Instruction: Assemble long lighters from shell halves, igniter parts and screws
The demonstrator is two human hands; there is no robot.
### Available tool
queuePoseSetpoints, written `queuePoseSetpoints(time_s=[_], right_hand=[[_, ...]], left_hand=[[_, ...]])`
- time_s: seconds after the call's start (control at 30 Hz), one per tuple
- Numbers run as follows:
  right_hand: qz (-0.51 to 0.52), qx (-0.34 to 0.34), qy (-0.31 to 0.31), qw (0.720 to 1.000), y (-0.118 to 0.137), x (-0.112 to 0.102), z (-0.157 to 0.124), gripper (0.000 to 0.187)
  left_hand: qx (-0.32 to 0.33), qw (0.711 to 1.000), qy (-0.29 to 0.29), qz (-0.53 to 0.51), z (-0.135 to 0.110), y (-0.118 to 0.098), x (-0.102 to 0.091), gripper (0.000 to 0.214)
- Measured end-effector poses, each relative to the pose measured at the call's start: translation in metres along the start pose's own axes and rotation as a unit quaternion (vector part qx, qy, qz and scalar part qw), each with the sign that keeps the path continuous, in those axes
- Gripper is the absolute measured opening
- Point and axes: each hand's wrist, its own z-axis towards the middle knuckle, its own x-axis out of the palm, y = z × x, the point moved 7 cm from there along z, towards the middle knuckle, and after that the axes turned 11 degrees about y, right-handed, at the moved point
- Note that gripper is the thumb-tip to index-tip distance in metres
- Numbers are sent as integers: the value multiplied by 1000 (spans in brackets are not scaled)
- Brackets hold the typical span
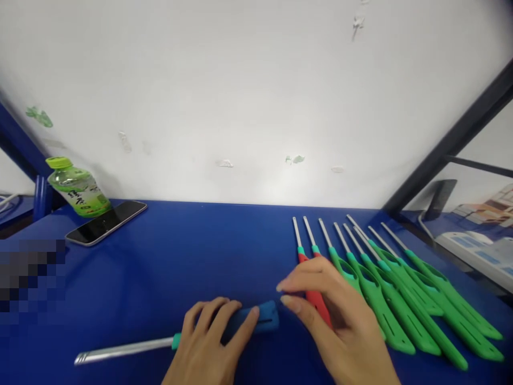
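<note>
A blue long-necked gas lighter lies flat on the blue table, its metal tube pointing left. My left hand is closed over its handle, the fingers across the top and hiding most of the body. Just off the handle's right end, my right hand is curled with thumb and forefinger in a pinch; anything between the fingertips is too small to make out. Behind the right hand are red gas lighters, partly hidden by it. Several green gas lighters lie in a fanned row to the right, tubes toward the wall.
A green-labelled drink bottle stands at the table's back left beside a dark smartphone. A white wall rises behind the blue tabletop. A dark slanted frame bar borders the right side.
</note>
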Motion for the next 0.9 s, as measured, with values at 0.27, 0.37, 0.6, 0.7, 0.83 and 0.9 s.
queuePoseSetpoints(time_s=[0.27,0.37,0.6,0.7,0.83,0.9], right_hand=[[21,29,-66,997,-14,3,-14,27],[9,-6,-93,996,-6,3,-11,12],[81,-15,-88,993,-11,12,-18,25],[33,-32,-94,994,-6,12,-24,25],[-26,-48,-102,993,-1,14,-28,33],[-18,-46,-90,995,-4,18,-29,37]], left_hand=[[-1,997,-42,-68,7,-1,-11,58],[3,997,-45,-65,9,-3,-15,56],[7,996,-43,-84,7,-6,-21,47],[10,994,-42,-103,5,-5,-20,46],[32,993,-41,-109,4,-4,-16,52],[41,992,-42,-109,3,-4,-15,54]])
